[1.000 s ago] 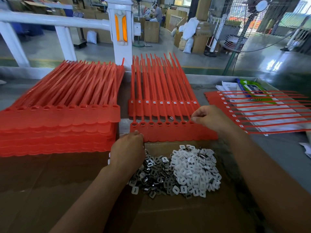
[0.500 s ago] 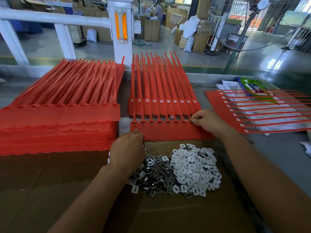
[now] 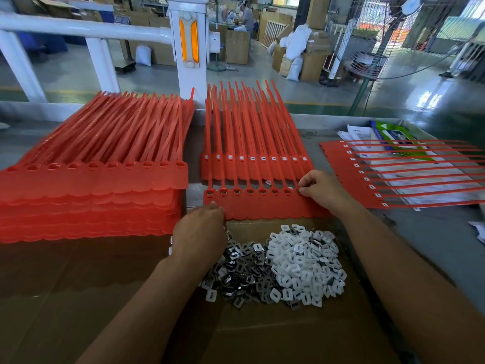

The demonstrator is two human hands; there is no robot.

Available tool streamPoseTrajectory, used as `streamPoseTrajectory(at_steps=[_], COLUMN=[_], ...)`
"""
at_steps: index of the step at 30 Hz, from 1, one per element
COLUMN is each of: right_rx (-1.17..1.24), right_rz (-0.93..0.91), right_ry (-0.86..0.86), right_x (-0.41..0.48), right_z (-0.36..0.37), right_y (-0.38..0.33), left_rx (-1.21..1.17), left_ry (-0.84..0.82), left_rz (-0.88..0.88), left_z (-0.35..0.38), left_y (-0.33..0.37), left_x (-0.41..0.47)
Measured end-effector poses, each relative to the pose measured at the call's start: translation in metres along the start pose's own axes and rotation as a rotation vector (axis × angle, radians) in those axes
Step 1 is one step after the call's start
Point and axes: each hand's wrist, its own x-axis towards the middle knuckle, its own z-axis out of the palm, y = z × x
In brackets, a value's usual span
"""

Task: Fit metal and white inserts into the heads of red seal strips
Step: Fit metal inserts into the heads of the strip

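- Factory floor behind, white railing (image 3: 78,28) across it; up close, grey surface (image 3: 433,232) with brown cardboard (image 3: 78,285) laid on top.
- Landmark: front sheet (image 3: 262,207) of red seal strips, lying flat. Heads in a row running left-right, tails pointing away from the body.
- Just on the near side of it, on the cardboard: metal inserts (image 3: 241,271), with white inserts (image 3: 307,261) heaped touching them on the right.
- Left of it: tall stack of sheets (image 3: 91,200). Behind it: second sheet (image 3: 252,166), white showing in its heads. Right of it: crosswise sheet (image 3: 393,174) over papers.
- Left hand (image 3: 199,229): fingers curled onto its near-left corner, holding it.
- Right hand (image 3: 322,190): thumb and forefinger pinched at a head toward the right end of the row. Insert between them or not, can't tell.
- Heads left of that pinch look filled with dark metal; heads under the hand hidden.
- Judgement: metal pass near its end on this sheet. Next head lies rightward along the row, so right hand nearer; left hand nearer the metal heap for a refill.
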Motion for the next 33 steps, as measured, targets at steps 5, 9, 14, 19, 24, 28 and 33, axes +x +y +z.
streamPoseTrajectory(at_steps=[5, 9, 14, 19, 24, 28, 33], right_rx=[0.015, 0.001, 0.031, 0.126, 0.167, 0.019, -0.16], right_rz=[0.024, 0.004, -0.016, -0.007, -0.19, -0.332, -0.448], right_ry=[-0.003, -0.01, 0.001, 0.052, 0.025, -0.303, -0.544], right_x=[0.004, 0.003, 0.003, -0.004, -0.036, -0.071, -0.093], right_z=[0.003, 0.003, 0.003, -0.002, -0.016, -0.017, 0.003], right_y=[-0.001, 0.0, 0.0, -0.007, -0.042, -0.073, -0.09], left_rx=[-0.005, -0.006, -0.011, -0.01, -0.009, -0.002, 0.002], left_ry=[0.0, 0.003, -0.006, 0.001, 0.005, 0.003, 0.007], left_rz=[0.005, 0.0, -0.007, 0.0, 0.005, 0.007, 0.002], left_z=[0.0, 0.001, 0.001, 0.001, 0.002, 0.002, 0.002], left_y=[0.0, 0.0, 0.0, -0.001, -0.001, -0.002, -0.001], left_x=[0.0, 0.0, 0.0, 0.0, 0.001, 0.001, 0.001])
